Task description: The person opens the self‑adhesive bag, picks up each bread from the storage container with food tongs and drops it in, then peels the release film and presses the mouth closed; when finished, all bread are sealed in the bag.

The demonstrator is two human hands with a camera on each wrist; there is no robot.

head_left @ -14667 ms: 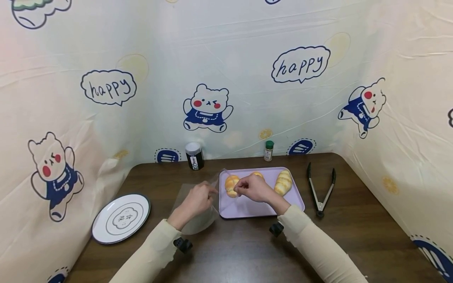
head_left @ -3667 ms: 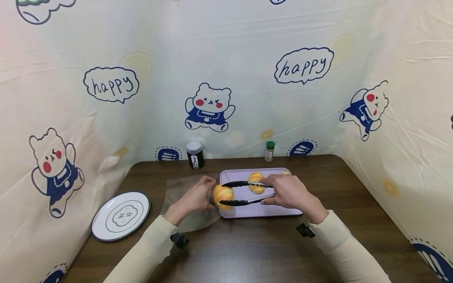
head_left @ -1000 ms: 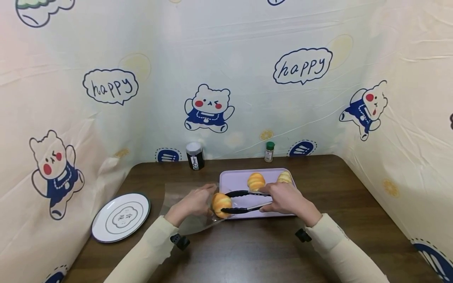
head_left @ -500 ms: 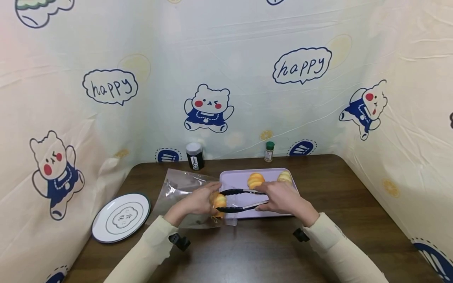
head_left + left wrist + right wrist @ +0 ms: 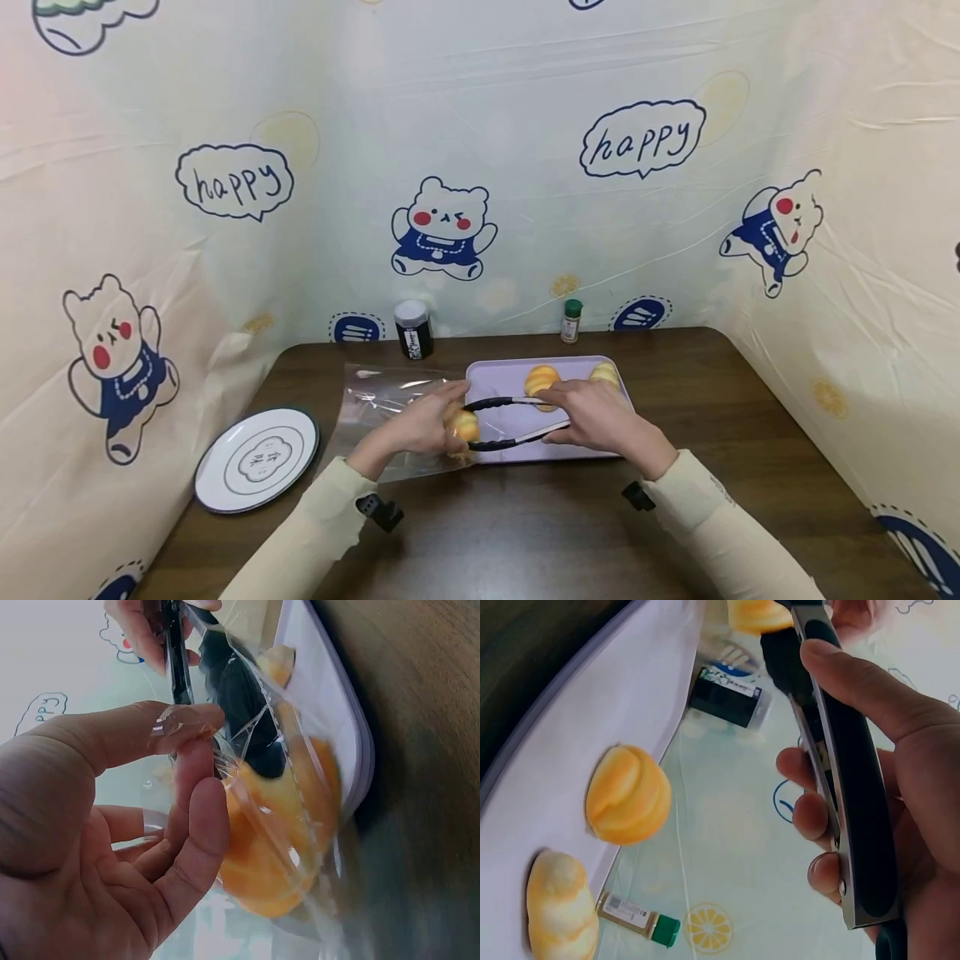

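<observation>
- Reaching over the dark wooden desk (image 5: 510, 533) in two cream sleeves (image 5: 315, 517).
- Showing a white plate (image 5: 258, 462), dark-rimmed, at the left.
- Pinching the film of a clear bag (image 5: 358, 425) near its mouth with the fingers of the left hand (image 5: 418, 423).
- Gripping tongs (image 5: 859, 795) in the right hand (image 5: 603, 419) — thumb along one arm, fingers curled round the other.
- Holding an orange roll (image 5: 466, 426) between the tong tips, inside the bag's mouth, by the left side of the lilac tray (image 5: 510, 375).
- Bearing on that tray a second orange roll (image 5: 542, 380) and a pale roll (image 5: 559, 907).
- Beyond — a black jar (image 5: 413, 335), a green-capped shaker (image 5: 571, 322), a printed cloth (image 5: 450, 108).
</observation>
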